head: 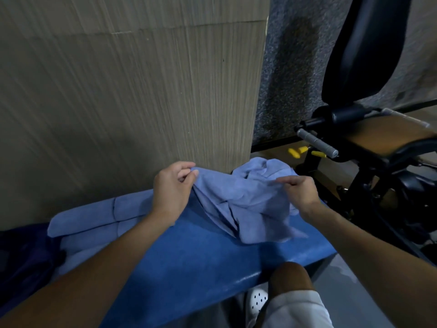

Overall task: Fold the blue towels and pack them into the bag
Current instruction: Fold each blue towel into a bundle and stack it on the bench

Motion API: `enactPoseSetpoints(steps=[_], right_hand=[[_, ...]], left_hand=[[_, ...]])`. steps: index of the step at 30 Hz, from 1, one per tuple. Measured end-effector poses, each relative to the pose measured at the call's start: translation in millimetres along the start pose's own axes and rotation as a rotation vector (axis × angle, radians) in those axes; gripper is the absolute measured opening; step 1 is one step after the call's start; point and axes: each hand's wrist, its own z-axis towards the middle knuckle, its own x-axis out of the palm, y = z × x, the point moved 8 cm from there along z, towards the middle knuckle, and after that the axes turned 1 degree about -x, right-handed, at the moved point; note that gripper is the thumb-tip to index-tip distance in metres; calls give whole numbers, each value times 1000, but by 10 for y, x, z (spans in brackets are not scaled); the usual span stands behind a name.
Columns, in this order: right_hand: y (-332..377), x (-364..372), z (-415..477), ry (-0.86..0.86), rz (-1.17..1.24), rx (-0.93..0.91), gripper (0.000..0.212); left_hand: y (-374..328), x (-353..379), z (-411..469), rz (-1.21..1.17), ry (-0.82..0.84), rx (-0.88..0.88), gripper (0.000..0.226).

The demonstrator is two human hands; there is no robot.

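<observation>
A crumpled light-blue towel [246,197] lies on a blue padded bench [201,256]. My left hand [171,190] pinches the towel's left edge between thumb and fingers. On the other side, my right hand [300,192] pinches its right edge, so the cloth sags between the two hands. More light-blue towels [94,218] lie flat in a stack at the left of the bench, partly under my left forearm. A dark blue fabric thing [23,261] sits at the far left; I cannot tell whether it is the bag.
A wood-grain wall panel [130,91] rises right behind the bench. Black gym equipment [366,138] with a brown pad and a metal handle stands at the right, with yellow pieces on the floor near it. My knee and a white shoe [259,300] are below the bench edge.
</observation>
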Motion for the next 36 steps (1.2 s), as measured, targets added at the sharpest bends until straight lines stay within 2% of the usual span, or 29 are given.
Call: enactPoseSetpoints(steps=[7, 12, 18, 23, 29, 33, 36], right_hand=[[660, -372, -289, -16, 299, -20, 12], [1125, -454, -503, 15, 357, -109, 11], [1395, -308, -729, 210, 468, 5, 21], [1471, -117, -830, 335, 496, 76, 12], [1435, 120, -906, 480, 480, 92, 22], [1413, 213, -952, 496, 469, 85, 29], [1426, 239, -993, 495, 516, 70, 20]], left_hand=[[-437, -653, 57, -113, -91, 14, 11], [-630, -1152, 32, -98, -153, 57, 6], [-743, -1597, -18, -58, -206, 102, 6], [-795, -1828, -48, -42, -199, 112, 3], [-794, -1998, -67, -6, -218, 107, 3], [-777, -2042, -90, 40, -226, 108, 6], [-773, -2059, -106, 63, -232, 111, 5]])
